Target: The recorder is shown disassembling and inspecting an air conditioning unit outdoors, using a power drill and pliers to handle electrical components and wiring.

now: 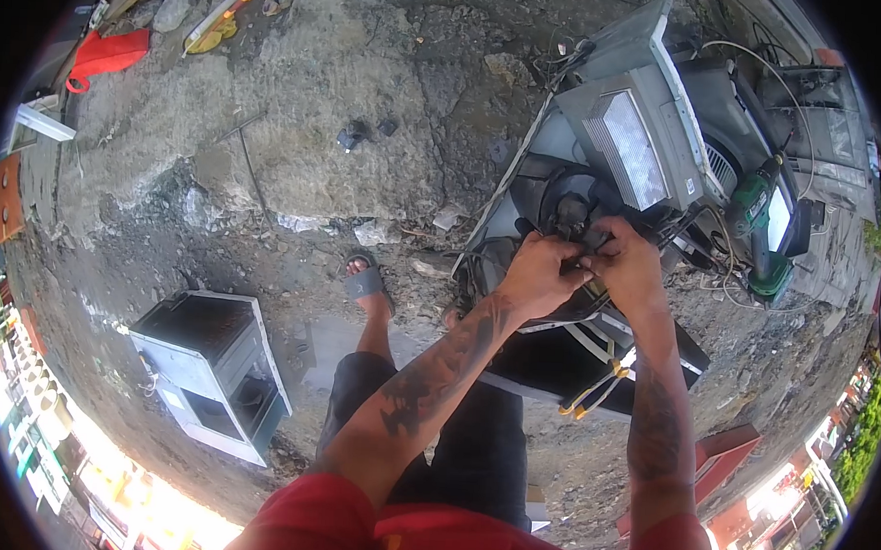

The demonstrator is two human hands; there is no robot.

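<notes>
My left hand [542, 275] and my right hand [630, 267] meet over a dark, round motor-like part [567, 204] inside an opened grey metal appliance housing [604, 135]. Fingers of both hands are pinched close together at the near edge of that part. Whatever lies between the fingertips is too small and too hidden to name. Black wires [674, 226] run off to the right of my right hand. Close below the hands lies a dark glossy panel [535, 366], with yellow-handled pliers [603, 388] resting across its right part.
A green power drill [755, 205] lies on the housing's right side among loose cables. On the ground at left stands a white box-shaped appliance [210, 373]. Small dark pieces [351, 135] lie on the broken concrete ahead. A red bag [111, 56] is at the far left.
</notes>
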